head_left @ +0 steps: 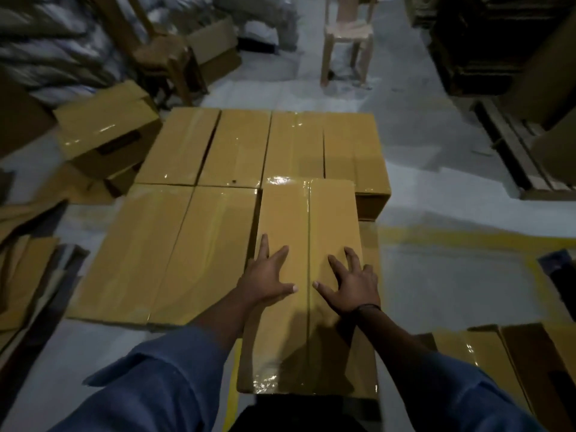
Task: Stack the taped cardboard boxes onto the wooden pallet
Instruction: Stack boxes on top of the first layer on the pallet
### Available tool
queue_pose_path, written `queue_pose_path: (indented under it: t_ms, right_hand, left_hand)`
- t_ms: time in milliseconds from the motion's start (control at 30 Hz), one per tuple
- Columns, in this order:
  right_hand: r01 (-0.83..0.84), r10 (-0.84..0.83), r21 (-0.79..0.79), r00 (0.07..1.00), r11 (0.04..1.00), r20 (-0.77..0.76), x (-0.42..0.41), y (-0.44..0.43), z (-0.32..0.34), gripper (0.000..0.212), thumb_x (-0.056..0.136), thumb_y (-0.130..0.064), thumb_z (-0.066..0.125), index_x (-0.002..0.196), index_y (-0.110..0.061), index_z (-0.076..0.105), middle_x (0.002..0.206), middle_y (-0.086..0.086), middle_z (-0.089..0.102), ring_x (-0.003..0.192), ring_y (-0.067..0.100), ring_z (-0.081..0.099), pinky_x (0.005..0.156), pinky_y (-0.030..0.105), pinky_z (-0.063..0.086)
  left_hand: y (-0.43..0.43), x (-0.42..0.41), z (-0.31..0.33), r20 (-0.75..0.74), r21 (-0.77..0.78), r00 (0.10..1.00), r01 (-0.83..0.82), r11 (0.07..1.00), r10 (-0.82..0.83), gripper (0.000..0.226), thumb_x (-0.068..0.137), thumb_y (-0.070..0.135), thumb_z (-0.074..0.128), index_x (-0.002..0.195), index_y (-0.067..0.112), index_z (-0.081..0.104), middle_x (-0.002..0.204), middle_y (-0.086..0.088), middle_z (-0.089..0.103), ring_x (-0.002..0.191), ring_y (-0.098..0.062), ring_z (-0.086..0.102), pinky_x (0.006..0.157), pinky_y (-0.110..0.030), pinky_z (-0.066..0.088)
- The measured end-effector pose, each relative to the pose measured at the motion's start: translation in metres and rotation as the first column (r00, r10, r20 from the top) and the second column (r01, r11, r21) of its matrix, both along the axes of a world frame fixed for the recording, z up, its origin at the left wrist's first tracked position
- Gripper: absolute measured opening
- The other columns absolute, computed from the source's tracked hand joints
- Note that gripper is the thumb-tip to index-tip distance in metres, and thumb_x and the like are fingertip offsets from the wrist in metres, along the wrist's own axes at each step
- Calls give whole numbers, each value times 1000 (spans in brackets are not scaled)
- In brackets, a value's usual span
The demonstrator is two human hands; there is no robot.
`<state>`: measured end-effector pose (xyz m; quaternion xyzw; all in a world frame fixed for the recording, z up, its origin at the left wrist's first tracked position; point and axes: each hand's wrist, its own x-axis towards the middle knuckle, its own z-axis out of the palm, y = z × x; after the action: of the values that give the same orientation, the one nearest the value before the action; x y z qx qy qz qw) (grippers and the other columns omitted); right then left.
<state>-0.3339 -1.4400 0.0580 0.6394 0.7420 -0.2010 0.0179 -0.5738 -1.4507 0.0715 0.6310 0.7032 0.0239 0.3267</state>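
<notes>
A long taped cardboard box [307, 219] lies lengthwise in front of me, its far end over the near right of a layer of several taped boxes [202, 188]. My left hand [268, 275] lies flat on the box's left half with fingers spread. On its right half my right hand [352, 282] rests the same way, outer fingers near the right edge. The boxes hide the wooden pallet beneath them.
A taped box [106, 132] sits tilted on flat cardboard at the left. More boxes [514, 353] lie at the lower right. Two wooden chairs [347, 29] stand at the back. Wooden pallets [514, 157] and dark stacks line the right. Yellow floor tape [467, 241] runs right.
</notes>
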Motion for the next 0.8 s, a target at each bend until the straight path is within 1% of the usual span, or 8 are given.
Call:
queue_pose_path:
  t_ms: [167,333,467,567,700,800]
  right_hand:
    - [-18,17,-33,999,999,-36,-28,7,-35,85,80,-86,40,153,-45,28,167,-7,6,137,40,32,115,55,29]
    - [5,-4,8,999,1000,-48,-54,24,-86,82,81,-83,45,152,-44,34,166,-8,10,131,38,33,111,52,30]
    - [22,-23,-8,997,1000,-77,-68,32,-131,80,82,-81,48,152,-45,32,165,-11,8,132,36,32,111,53,33]
    - [24,-24,-6,996,1000,-84,-72,36,-159,80,83,-80,48,152,-45,30,165,-10,7,132,36,33,111,53,33]
    - [27,-34,-62,992,998,-120,-74,40,-189,78,84,-74,55,152,-46,29,165,-13,4,134,36,30,112,54,33]
    - [-1,-18,-157,993,988,-120,-74,43,-207,76,84,-68,61,150,-47,31,166,-11,1,141,40,22,114,58,32]
  left_hand:
    - [6,-33,-37,12,4,998,-60,998,60,110,72,60,86,162,40,25,170,-1,-23,150,-53,19,117,-56,36]
    - [24,-58,-100,52,30,997,-67,997,65,110,72,59,86,162,35,28,171,-6,-19,154,-46,19,120,-54,33]
    - [37,-74,-145,53,50,996,-69,996,66,110,69,59,88,161,35,32,172,-6,-17,154,-46,19,120,-53,34]
    - [42,-79,-172,43,63,997,-71,995,68,108,69,54,90,160,37,34,172,-5,-16,153,-47,20,119,-51,36]
    - [40,-82,-196,36,38,996,-83,996,81,101,74,46,90,159,36,37,173,-5,-11,154,-44,19,120,-49,34]
    - [31,-79,-202,-26,-18,999,-22,1000,21,93,80,42,86,158,34,37,173,-9,-3,155,-42,10,121,-50,26]
